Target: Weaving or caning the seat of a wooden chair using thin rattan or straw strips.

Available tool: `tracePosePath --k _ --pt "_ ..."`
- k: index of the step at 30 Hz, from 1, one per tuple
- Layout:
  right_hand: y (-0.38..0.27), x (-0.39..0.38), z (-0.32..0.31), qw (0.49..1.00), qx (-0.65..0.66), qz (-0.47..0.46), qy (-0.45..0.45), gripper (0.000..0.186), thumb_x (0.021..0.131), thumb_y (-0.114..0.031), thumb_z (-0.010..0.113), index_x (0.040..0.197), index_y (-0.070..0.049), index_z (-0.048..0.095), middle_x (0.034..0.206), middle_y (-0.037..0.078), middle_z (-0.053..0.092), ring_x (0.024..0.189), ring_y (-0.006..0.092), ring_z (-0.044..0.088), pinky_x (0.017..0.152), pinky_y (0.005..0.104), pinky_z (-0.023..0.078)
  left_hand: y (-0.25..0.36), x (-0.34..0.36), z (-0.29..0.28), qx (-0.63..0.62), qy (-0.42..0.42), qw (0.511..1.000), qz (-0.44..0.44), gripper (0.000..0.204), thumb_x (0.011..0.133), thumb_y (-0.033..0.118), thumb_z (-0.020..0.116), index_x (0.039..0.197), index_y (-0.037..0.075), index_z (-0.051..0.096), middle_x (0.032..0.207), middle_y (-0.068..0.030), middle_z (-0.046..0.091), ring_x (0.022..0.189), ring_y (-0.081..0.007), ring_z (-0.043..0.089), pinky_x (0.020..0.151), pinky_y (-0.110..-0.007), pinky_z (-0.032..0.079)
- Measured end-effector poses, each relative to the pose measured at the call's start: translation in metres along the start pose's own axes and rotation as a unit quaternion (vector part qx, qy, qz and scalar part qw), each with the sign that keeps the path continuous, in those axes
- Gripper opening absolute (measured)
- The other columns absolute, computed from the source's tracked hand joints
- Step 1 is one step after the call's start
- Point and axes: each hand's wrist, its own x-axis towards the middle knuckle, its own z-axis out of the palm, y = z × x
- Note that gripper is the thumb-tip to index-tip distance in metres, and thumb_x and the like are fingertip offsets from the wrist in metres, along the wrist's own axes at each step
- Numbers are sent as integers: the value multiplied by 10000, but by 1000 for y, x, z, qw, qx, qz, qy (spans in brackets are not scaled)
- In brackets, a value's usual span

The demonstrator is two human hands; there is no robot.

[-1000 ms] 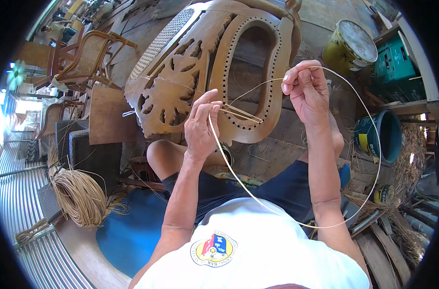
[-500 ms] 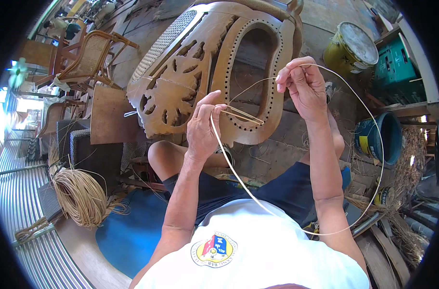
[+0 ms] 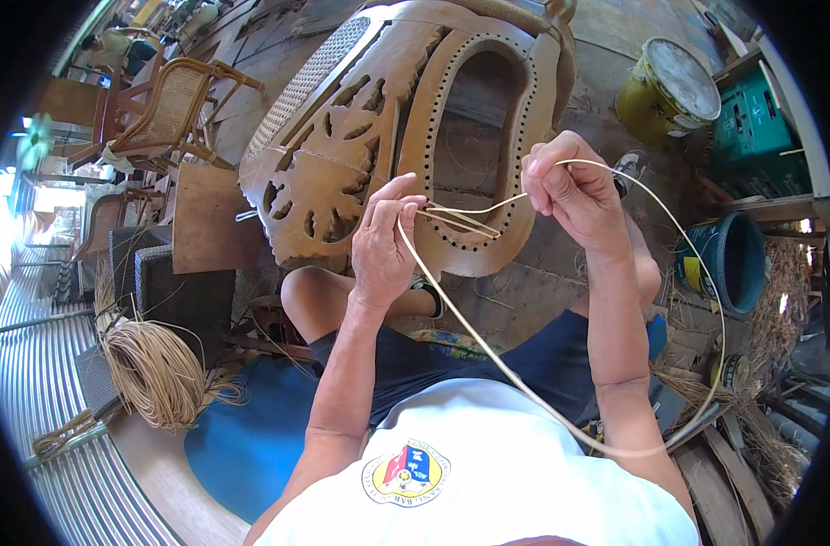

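Observation:
My left hand pinches a pale cane strand, its fingers closed near the lower part of the wooden chair frame. Short lengths of strand stick out past those fingertips toward the frame. From the left hand the strand sweeps in a wide loop over the white shirt and back up to my right hand, whose fingers are closed on it. A short, bent stretch of strand spans the gap between both hands. Behind them stands the brown wooden frame, with small holes ringing a long opening; a carved panel adjoins it.
A coil of cane lies at the left beside a blue surface. Cane-backed chairs stand at the far left. A yellow bucket, green crates and a dark teal bucket line the right side.
My right hand has come down and slightly toward me, pulling the strand. The stretch between the hands sits lower. My left hand has hardly moved.

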Motion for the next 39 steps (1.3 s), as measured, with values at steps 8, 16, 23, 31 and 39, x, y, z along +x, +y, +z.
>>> tracePosePath --k 8,16,23,31,39 --pt "2 24 24 999 -9 -32 -38 203 1060 -224 563 1082 -38 642 763 -6 545 672 62 498 593 211 388 2 2 -3 -4 -8 1000 8 207 1077 188 508 979 43 616 1264 -142 681 1064 -319 703 920 -393 576" --pt "8 27 40 997 -52 26 -42 160 1072 -160 542 1054 -33 639 808 10 591 719 66 540 670 220 455 2 0 -3 -22 -13 999 -22 188 1072 172 512 997 42 625 1284 -141 669 1077 -332 697 931 -407 569" --pt "43 29 44 959 -233 144 -77 64 978 -13 625 1018 -52 657 915 48 620 855 143 629 756 270 513 0 3 -2 -1 8 999 35 90 1028 95 573 984 18 557 1242 -174 669 1026 -351 705 808 -408 586" --pt "50 18 47 926 -365 25 -94 165 899 -47 723 1062 -71 721 1033 77 617 954 240 637 824 356 526 2 2 -5 -30 -7 999 7 136 1043 95 552 940 7 567 1213 -172 693 1025 -331 703 891 -384 564" --pt "40 -84 -79 927 -36 -61 367 295 1050 -230 594 1287 -58 630 974 11 686 692 39 484 641 194 416 -1 2 -2 -7 -3 1000 19 145 1065 113 525 973 7 559 1213 -173 701 994 -264 725 898 -359 571"
